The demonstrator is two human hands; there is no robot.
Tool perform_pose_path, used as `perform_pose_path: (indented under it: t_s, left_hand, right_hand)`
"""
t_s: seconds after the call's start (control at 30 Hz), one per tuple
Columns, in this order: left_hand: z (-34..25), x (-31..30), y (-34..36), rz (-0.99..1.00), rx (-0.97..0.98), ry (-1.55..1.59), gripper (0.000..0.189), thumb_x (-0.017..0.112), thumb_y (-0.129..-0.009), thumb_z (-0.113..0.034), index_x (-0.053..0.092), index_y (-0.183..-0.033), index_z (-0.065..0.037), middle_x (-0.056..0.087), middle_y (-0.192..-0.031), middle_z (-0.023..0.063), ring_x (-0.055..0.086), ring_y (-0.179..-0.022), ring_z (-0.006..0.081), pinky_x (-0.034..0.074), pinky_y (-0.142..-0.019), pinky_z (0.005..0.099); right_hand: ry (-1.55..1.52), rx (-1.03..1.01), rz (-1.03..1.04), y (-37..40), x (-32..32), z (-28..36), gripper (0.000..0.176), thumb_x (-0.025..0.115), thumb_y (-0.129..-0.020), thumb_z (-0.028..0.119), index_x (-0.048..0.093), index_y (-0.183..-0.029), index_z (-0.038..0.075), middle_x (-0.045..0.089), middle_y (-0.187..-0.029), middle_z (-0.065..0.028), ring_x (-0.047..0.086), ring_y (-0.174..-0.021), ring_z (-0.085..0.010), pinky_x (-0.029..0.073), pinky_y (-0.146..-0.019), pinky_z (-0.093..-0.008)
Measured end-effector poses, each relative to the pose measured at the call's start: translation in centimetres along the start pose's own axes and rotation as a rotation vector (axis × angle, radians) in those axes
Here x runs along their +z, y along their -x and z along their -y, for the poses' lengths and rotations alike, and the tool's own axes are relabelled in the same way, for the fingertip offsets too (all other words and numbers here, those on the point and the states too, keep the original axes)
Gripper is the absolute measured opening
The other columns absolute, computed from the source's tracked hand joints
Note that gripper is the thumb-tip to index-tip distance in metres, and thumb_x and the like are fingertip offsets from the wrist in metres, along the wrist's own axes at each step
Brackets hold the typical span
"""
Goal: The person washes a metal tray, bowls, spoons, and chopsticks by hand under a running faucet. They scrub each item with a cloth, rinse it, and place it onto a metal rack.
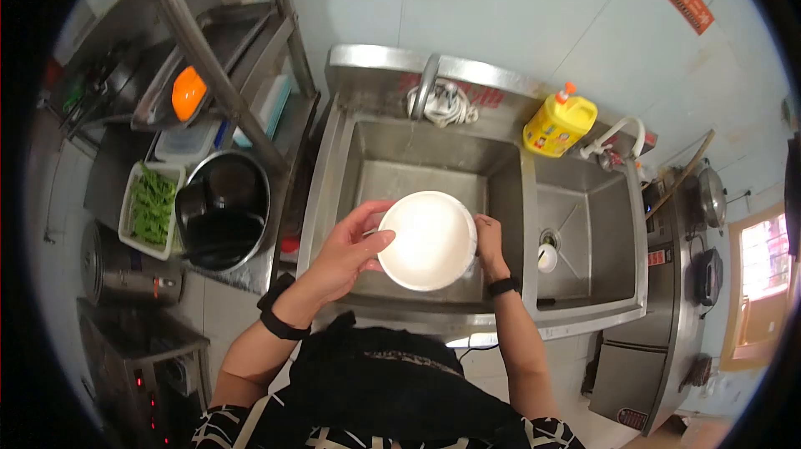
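A round white bowl point(428, 240) is held over the large left basin of a steel sink point(421, 167), its inside turned up toward me. My left hand point(352, 247) grips its left side, with the thumb over the rim and the fingers around the outside. At the bowl's right edge is my right hand point(489, 242), its fingers curled against the rim and partly hidden by the bowl. Both wrists wear black bands.
Beyond the sink stands a yellow jug point(559, 123) beside a white faucet point(622, 133). A white coiled hose point(446, 105) lies behind the left basin. Leftward are a metal shelf, a basket of greens point(153, 207) and a basin of black dishes point(224, 211).
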State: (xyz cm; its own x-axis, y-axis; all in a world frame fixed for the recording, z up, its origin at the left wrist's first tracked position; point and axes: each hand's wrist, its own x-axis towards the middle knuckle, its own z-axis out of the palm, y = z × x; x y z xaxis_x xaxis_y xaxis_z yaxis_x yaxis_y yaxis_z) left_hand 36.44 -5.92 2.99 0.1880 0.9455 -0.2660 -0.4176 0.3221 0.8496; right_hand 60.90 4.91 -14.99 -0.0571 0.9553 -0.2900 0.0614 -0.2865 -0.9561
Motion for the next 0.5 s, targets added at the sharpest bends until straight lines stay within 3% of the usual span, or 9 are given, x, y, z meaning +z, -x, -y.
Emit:
perform_pose_path:
  t_s: [0.13, 0.2, 0.27, 0.3, 0.37, 0.4, 0.43, 0.47, 0.5]
  left_hand:
    - [4.2, -3.6, -5.7, -0.222, -0.009, -0.171, 0.042, 0.055, -0.079, -0.011, 0.039, -0.118, -0.009, 0.047, -0.101, 0.0096, 0.052, -0.09, 0.0176, 0.051, -0.07, 0.0322]
    - [6.0, -5.8, -8.8, -0.302, -0.041, -0.233, 0.046, 0.054, -0.078, -0.009, 0.035, -0.12, -0.01, 0.047, -0.102, 0.0108, 0.051, -0.094, 0.0203, 0.051, -0.071, 0.0365]
    - [6.9, -7.5, -10.8, -0.272, -0.094, -0.267, 0.053, 0.052, -0.077, -0.007, 0.029, -0.125, -0.012, 0.045, -0.11, 0.013, 0.05, -0.097, 0.0226, 0.05, -0.072, 0.0388]
    - [7.4, -8.5, -11.9, -0.215, -0.126, -0.287, 0.056, 0.051, -0.077, -0.007, 0.026, -0.127, -0.012, 0.043, -0.114, 0.0141, 0.049, -0.099, 0.0237, 0.05, -0.072, 0.0394]
    - [8.1, -9.8, -13.5, -0.179, -0.228, -0.249, 0.058, 0.048, -0.078, -0.007, 0.022, -0.13, -0.01, 0.042, -0.119, 0.0126, 0.049, -0.103, 0.0263, 0.049, -0.073, 0.0421]
    - [8.0, -9.7, -14.1, -0.178, -0.22, -0.264, 0.054, 0.044, -0.078, -0.005, 0.024, -0.128, -0.009, 0.042, -0.12, 0.0116, 0.049, -0.104, 0.0274, 0.05, -0.071, 0.0419]
    - [7.9, -9.8, -14.9, -0.134, -0.221, -0.189, 0.051, 0.04, -0.077, -0.004, 0.026, -0.126, -0.009, 0.042, -0.12, 0.0119, 0.049, -0.104, 0.0282, 0.05, -0.071, 0.0422]
    - [8.5, -10.9, -16.0, -0.147, -0.271, -0.218, 0.05, 0.037, -0.075, -0.003, 0.028, -0.124, -0.009, 0.042, -0.119, 0.0121, 0.051, -0.101, 0.029, 0.051, -0.07, 0.0434]
    - [10.8, -13.4, -17.7, -0.152, -0.23, -0.159, 0.051, 0.038, -0.074, -0.005, 0.028, -0.124, -0.009, 0.043, -0.117, 0.0124, 0.053, -0.098, 0.0294, 0.053, -0.067, 0.0433]
  right_hand:
    - [0.174, -0.063, 0.023, -7.3, 2.1, 3.2, 0.013, 0.047, -0.079, 0.014, 0.054, -0.073, 0.005, 0.047, -0.054, 0.0006, 0.039, -0.044, -0.0059, 0.031, -0.039, -0.0223]
    - [0.373, -0.479, -0.106, -11.2, 4.1, 3.9, 0.014, 0.049, -0.079, 0.016, 0.058, -0.083, 0.007, 0.051, -0.056, -0.0009, 0.046, -0.046, -0.0086, 0.037, -0.041, -0.0258]
    - [0.574, -0.416, -0.087, -15.7, 5.3, 3.9, 0.015, 0.053, -0.076, 0.011, 0.06, -0.089, 0.006, 0.06, -0.07, -0.0093, 0.056, -0.064, -0.0167, 0.045, -0.059, -0.0309]
    - [0.547, -0.63, -0.167, -16.9, 6.2, 4.0, 0.018, 0.053, -0.075, 0.01, 0.059, -0.091, 0.006, 0.062, -0.079, -0.0145, 0.059, -0.073, -0.0257, 0.046, -0.066, -0.0353]
    - [0.693, -0.566, -0.058, -18.5, 7.3, 4.9, 0.023, 0.052, -0.074, 0.013, 0.059, -0.092, 0.002, 0.059, -0.088, -0.0204, 0.056, -0.082, -0.0349, 0.045, -0.072, -0.0409]
    - [0.818, -0.425, -0.016, -17.6, 7.6, 7.6, 0.02, 0.05, -0.075, 0.014, 0.059, -0.088, 0.001, 0.059, -0.083, -0.0199, 0.056, -0.08, -0.0355, 0.045, -0.071, -0.0419]
    - [0.934, -0.487, -0.052, -20.4, 8.1, 4.9, 0.018, 0.048, -0.076, 0.015, 0.058, -0.081, 0.001, 0.058, -0.081, -0.0196, 0.056, -0.076, -0.0365, 0.045, -0.068, -0.0421]
    - [0.936, -0.41, -0.039, -17.9, 8.0, 8.5, 0.018, 0.046, -0.077, 0.014, 0.057, -0.082, 0.001, 0.058, -0.08, -0.0193, 0.056, -0.073, -0.0367, 0.046, -0.066, -0.0425]
    - [0.895, -0.457, -0.11, -22.6, 9.1, 4.0, 0.018, 0.044, -0.078, 0.013, 0.054, -0.086, 0.001, 0.058, -0.083, -0.0194, 0.056, -0.076, -0.0362, 0.046, -0.065, -0.0443]
